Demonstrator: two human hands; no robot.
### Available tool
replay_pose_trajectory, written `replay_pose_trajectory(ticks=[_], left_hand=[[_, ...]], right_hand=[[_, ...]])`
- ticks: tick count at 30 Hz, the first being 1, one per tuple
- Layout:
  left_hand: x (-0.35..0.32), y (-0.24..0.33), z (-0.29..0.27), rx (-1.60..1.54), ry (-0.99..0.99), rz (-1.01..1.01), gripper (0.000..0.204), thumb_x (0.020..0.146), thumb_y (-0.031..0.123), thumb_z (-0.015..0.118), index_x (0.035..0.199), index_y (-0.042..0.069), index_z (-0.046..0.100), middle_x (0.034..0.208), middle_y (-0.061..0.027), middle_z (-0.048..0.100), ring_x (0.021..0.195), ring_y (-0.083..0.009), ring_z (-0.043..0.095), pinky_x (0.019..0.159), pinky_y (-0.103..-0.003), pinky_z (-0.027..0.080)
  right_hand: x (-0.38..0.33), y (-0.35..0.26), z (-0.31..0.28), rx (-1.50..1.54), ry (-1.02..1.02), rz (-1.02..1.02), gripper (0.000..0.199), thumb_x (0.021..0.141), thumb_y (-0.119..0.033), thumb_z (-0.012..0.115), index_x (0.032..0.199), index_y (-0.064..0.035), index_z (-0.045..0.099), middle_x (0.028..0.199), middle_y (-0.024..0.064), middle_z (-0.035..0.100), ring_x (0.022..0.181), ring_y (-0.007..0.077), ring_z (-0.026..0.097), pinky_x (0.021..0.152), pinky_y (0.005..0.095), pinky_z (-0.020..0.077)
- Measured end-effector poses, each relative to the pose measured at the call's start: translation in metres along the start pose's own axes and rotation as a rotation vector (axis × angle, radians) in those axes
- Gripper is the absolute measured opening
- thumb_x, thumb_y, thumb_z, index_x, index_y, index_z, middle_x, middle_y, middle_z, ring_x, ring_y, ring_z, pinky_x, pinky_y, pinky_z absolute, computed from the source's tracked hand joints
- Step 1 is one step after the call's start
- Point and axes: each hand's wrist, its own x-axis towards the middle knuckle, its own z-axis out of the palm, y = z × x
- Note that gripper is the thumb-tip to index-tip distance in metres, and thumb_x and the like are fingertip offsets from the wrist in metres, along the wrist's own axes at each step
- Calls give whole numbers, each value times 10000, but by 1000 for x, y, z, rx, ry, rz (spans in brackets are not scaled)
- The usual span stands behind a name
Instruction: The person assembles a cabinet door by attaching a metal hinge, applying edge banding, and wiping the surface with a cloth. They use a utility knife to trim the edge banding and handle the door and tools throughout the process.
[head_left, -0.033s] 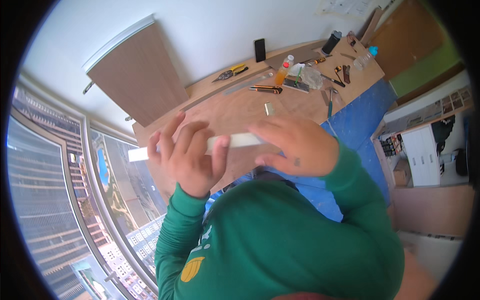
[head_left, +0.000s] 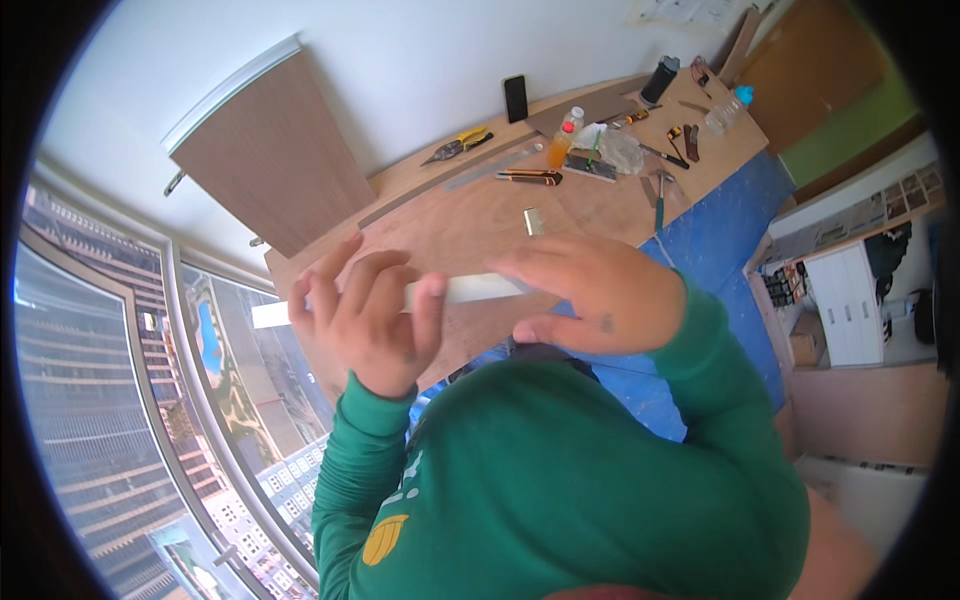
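Observation:
A long, narrow white strip [head_left: 475,289] is held up in front of me over the wooden worktable [head_left: 440,235]. My left hand [head_left: 375,325] grips it near the middle, fingers curled over it and thumb against the near side, and its left end sticks out past the fingers. At the other end, my right hand [head_left: 605,290] has its fingers over the strip's tip, with the thumb apart below; the fingers hide that end. A small, shiny metal piece [head_left: 533,222] lies on the tabletop just beyond my right hand.
On the table lie a utility knife [head_left: 530,177], snips [head_left: 458,147], a hammer [head_left: 660,200] and several other tools. Bottles [head_left: 562,145] and a dark phone [head_left: 515,98] stand toward the back. A wood panel [head_left: 270,150] leans on the wall; windows are at left.
The strip's left end sits slightly lower and my right hand a touch farther right. Both hands keep the same hold, and the view has shifted a little.

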Motion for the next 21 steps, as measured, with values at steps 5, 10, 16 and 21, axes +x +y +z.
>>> replay_pose_trajectory(ticks=[5, 10, 16, 21], left_hand=[[12, -21, 19, -31, -15, -55, 399, 983, 307, 630, 635, 115, 668, 891, 20, 735, 1182, -273, 630, 1091, -433, 256], [25, -35, 30, -14, -100, -34, 335, 943, 195, 616, 624, 104, 655, 1034, -24, 773, 1417, -318, 469, 1206, -481, 160], [25, 14, 50, -459, 251, -790, 855, 831, 267, 693, 1572, 21, 344, 1655, -222, 195, 1470, -386, 337, 1177, -494, 336], [10, 20, 29, -676, 140, -1089, 593, 976, 201, 565, 1498, -24, 395, 1341, -188, 550, 1229, -263, 570, 1042, -378, 452]], right_hand=[[-17, 41, -23, 265, -145, 67, 549, 939, -349, 727, 1363, -30, 583, 1147, 164, 676, 1081, 328, 652, 926, 416, 516], [-26, 127, 20, 802, -108, 90, 401, 1028, -353, 629, 1240, -16, 676, 1117, 122, 754, 1059, 185, 696, 888, 345, 545], [-43, 256, 52, 1064, 110, 419, 311, 1042, -305, 596, 1130, -29, 709, 960, 56, 735, 869, 120, 666, 808, 288, 547], [-108, 418, 111, 932, 145, 728, 236, 1023, -272, 602, 1048, -51, 681, 875, 28, 697, 790, 111, 654, 717, 270, 545]])
